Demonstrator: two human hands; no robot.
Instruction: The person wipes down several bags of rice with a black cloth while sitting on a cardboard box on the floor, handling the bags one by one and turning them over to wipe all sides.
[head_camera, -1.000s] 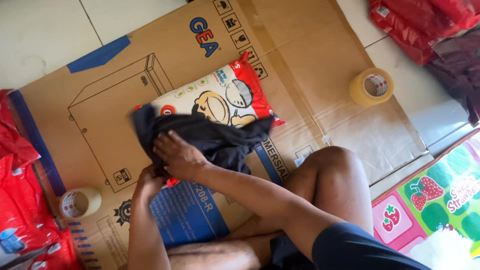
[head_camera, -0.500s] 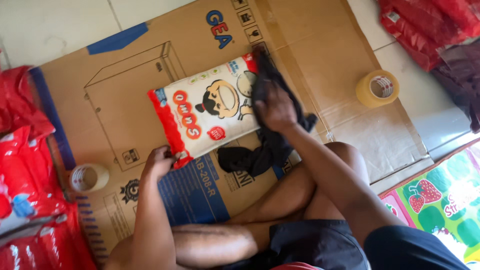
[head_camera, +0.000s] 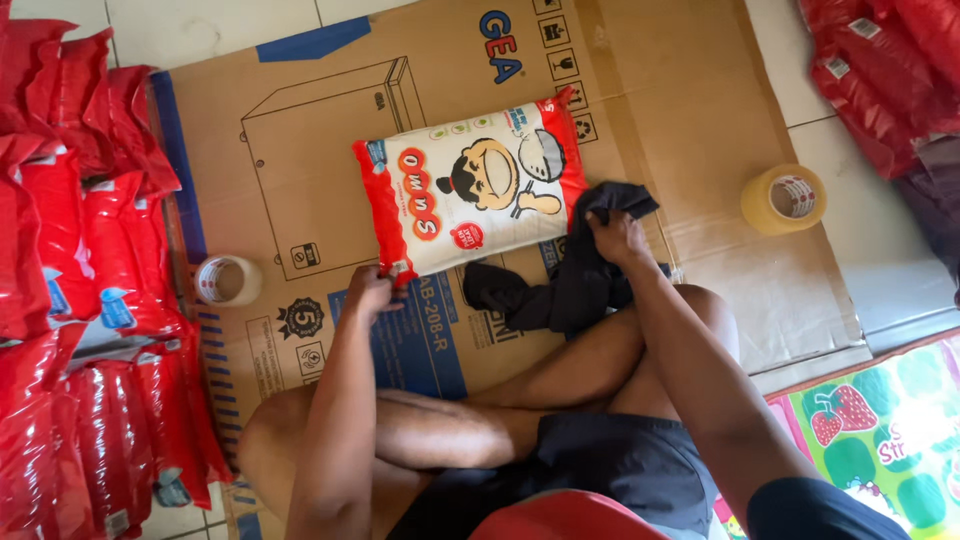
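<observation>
- Cardboard, flattened and printed with a line drawing of a chest and blue lettering, covers the tiled floor across the middle of the frame (head_camera: 300, 150); a person sits cross-legged at its lower edge.
- On the cardboard, at centre and slightly above, lies a white sack with red ends (head_camera: 470, 190), flat, bearing a cartoon figure with a bowl.
- The left hand (head_camera: 372, 292), at centre left just below the sack, has its fingers pinched on the sack's lower-left red corner.
- The right hand (head_camera: 615, 238), right of centre, is clenched around a dark cloth (head_camera: 570, 290), gripping it at the sack's lower-right corner.
- The cloth trails down and leftward from that hand, crumpled on the cardboard between the sack's lower edge and the person's knee; it touches the sack's edge.
- A roll of clear tape (head_camera: 228, 281) lies on the cardboard at left, near the left hand but apart from it.
- A roll of yellowish tape (head_camera: 783, 198) stands at right, on the cardboard's edge, well apart from the right hand.
- Red packages are stacked along the left edge of the frame (head_camera: 60, 250), and more fill the upper right corner (head_camera: 880, 70).
- A mat with strawberry pictures shows at lower right (head_camera: 880, 430).
</observation>
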